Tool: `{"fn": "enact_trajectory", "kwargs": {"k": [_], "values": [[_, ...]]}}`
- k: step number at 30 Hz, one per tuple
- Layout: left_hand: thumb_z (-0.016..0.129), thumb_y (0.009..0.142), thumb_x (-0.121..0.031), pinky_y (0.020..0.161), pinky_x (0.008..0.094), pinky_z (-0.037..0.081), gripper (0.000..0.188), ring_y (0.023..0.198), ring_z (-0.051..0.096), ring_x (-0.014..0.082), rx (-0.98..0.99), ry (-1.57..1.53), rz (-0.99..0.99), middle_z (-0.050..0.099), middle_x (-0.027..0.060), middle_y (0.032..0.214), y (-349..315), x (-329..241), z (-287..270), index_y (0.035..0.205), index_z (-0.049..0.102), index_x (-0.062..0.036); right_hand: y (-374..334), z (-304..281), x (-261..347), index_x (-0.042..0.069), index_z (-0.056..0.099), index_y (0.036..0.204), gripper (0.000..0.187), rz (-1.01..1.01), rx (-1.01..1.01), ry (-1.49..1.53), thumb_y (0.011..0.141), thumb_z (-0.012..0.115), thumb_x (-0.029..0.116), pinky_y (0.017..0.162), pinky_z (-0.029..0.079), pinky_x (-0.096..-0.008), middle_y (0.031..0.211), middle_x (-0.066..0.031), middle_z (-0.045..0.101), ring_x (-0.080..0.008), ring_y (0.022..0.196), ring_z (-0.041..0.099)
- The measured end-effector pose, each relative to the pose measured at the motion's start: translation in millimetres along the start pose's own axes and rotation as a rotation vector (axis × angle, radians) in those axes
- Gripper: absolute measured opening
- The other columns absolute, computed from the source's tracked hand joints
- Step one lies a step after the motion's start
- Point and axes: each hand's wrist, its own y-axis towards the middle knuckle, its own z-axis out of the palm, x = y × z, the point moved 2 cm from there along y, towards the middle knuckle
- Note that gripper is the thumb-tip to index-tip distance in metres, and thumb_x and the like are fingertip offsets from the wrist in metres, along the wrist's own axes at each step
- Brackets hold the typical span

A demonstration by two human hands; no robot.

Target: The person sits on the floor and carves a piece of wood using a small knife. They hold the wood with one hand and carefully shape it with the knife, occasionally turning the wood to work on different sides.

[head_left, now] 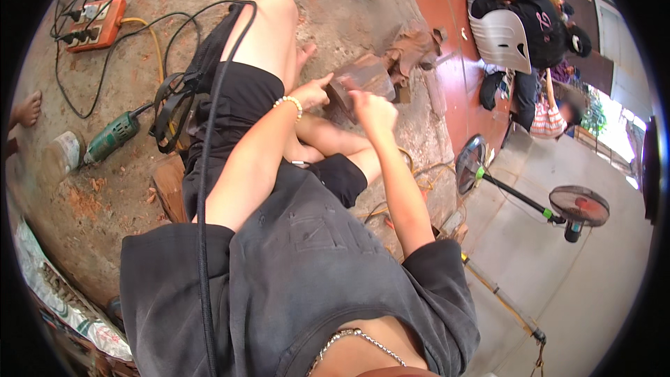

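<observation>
Wooden block [370,78] lies just beside carved wood [412,52]; left hand [312,93] points at the block's left end, right hand [375,109] curls by its near edge; whether either grips, I cannot tell. Uneven pressure might tip it.

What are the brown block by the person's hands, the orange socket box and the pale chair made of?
Brown block: probably wood, with a flat, dull face; blur hides any grain.
Orange socket box: likely hard plastic, judging by its even colour and boxy casing.
Pale chair: seemingly moulded plastic, smooth, its curved shell having cut-out slots.
</observation>
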Motion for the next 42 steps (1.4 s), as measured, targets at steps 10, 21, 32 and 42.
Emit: {"fn": "enact_trajectory", "kwargs": {"k": [10,21,32,42], "values": [[0.047,0.066,0.003,0.07,0.0295,0.039,0.071,0.096,0.042,0.021,0.002,-0.024,-0.002,0.042,0.0159,0.111,-6,-2,4,0.127,0.017,-0.0181,26,-24,-14,0.004,0.06,0.063,0.049,0.135,0.022,-0.076,0.076,0.037,0.046,0.053,0.045,-0.0389,0.062,-0.0165,0.056,-0.0311,0.06,0.057],[0.047,0.069,0.002,0.043,0.0235,0.033,0.07,0.064,0.042,0.0132,0.025,-0.078,-0.049,0.042,0.0151,0.113,-1,-4,2,0.127,0.015,-0.0212,15,-21,18,0.002,0.059,0.066,0.05,-0.226,0.265,-0.157,0.076,0.038,0.046,0.056,0.045,-0.0383,0.064,-0.018,0.056,-0.0306,0.063,0.057],[0.046,0.063,0.005,0.045,0.0243,0.033,0.071,0.052,0.039,0.0126,-0.023,-0.133,-0.008,0.046,0.0056,0.069,-21,-26,6,0.126,0.019,-0.0144,7,-20,-12,0.007,0.059,0.06,0.042,-0.119,0.036,-0.075,0.075,0.042,0.043,0.047,0.045,-0.0351,0.055,-0.0136,0.055,-0.0278,0.052,0.056],[0.045,0.068,0.001,0.04,0.0212,0.031,0.069,0.052,0.037,0.009,0.037,-0.019,0.04,0.049,0.0047,0.081,-23,-26,4,0.127,0.014,-0.0162,4,10,-49,0.006,0.059,0.065,0.045,0.275,-0.064,0.166,0.075,0.04,0.045,0.051,0.045,-0.0387,0.06,-0.014,0.056,-0.03,0.059,0.057]]}}
